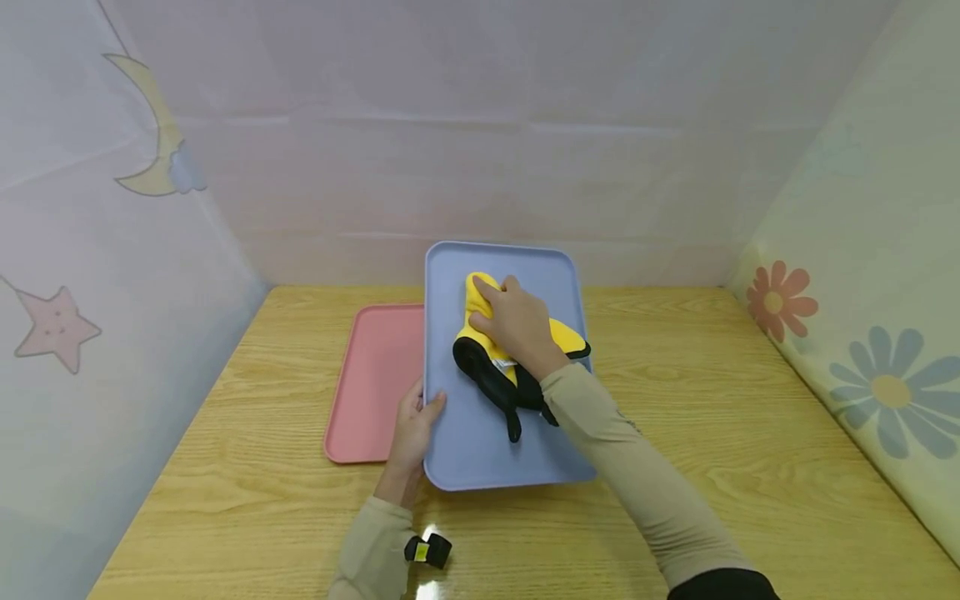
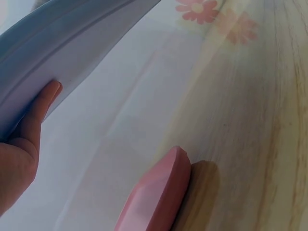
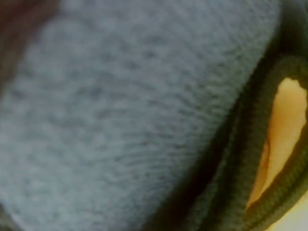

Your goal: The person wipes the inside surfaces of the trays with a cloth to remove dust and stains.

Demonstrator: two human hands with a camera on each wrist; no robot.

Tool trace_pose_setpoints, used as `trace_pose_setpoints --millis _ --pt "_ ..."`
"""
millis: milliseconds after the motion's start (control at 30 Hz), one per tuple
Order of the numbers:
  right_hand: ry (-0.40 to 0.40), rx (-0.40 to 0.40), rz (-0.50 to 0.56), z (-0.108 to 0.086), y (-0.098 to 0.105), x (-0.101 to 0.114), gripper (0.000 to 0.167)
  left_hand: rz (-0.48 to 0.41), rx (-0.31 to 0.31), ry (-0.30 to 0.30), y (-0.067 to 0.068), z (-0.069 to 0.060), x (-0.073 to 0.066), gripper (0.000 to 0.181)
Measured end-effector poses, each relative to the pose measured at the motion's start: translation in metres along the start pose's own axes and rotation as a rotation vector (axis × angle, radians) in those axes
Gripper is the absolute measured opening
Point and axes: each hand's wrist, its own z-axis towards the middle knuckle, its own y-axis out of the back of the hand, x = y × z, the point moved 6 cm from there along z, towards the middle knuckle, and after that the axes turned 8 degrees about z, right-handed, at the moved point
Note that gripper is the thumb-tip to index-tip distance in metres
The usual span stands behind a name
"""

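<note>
Pale cloth walls (image 1: 480, 158) are ringing three sides, and the wooden table (image 1: 247, 492) is stretching right across below them! Now the blue tray (image 1: 480, 467), and it's riding raised and tilted above the wood, overlapping the pink tray (image 1: 367, 400), which is lying flat to the left. Beige sleeves (image 1: 645, 475) are reaching in from below. And there's the yellow-and-black soft toy (image 1: 495, 383), resting on the blue tray's face, its black limbs pointing down toward the lower edge!

The hands are working apart: the right hand (image 1: 521, 321) is gripping the toy's yellow upper part, index finger and thumb showing on the fabric (the right wrist view is blurring badly), while the left hand (image 1: 411, 429) is clamping the blue tray's left edge, thumb on top, a finger pressing underneath. Smallest of all, a black device (image 1: 429, 552) is sitting at the left cuff, its yellow patch showing.
</note>
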Motion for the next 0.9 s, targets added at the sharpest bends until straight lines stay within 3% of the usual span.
trace_pose_setpoints --millis 167,333,467,600,833,900 --pt "-0.025 0.007 0.005 -0.002 0.002 -0.010 0.053 0.030 -0.033 0.002 0.004 -0.002 0.001 0.038" --pt "-0.033 -0.009 0.016 -0.002 0.005 -0.018 0.053 0.103 -0.134 -0.007 0.011 -0.002 0.001 0.035" --pt "-0.023 -0.014 0.009 -0.001 0.007 -0.020 0.052 0.159 -0.213 0.034 0.016 0.000 0.003 0.036" --pt "-0.028 -0.007 -0.001 -0.001 0.008 -0.020 0.052 0.231 -0.254 0.053 0.018 0.001 0.001 0.034" --pt "-0.043 0.015 0.007 0.000 0.011 -0.018 0.053 0.437 -0.306 -0.043 0.008 -0.009 -0.037 0.034" --pt "-0.045 0.016 0.004 0.000 0.011 -0.019 0.053 0.494 -0.310 -0.059 0.009 -0.008 -0.035 0.037"
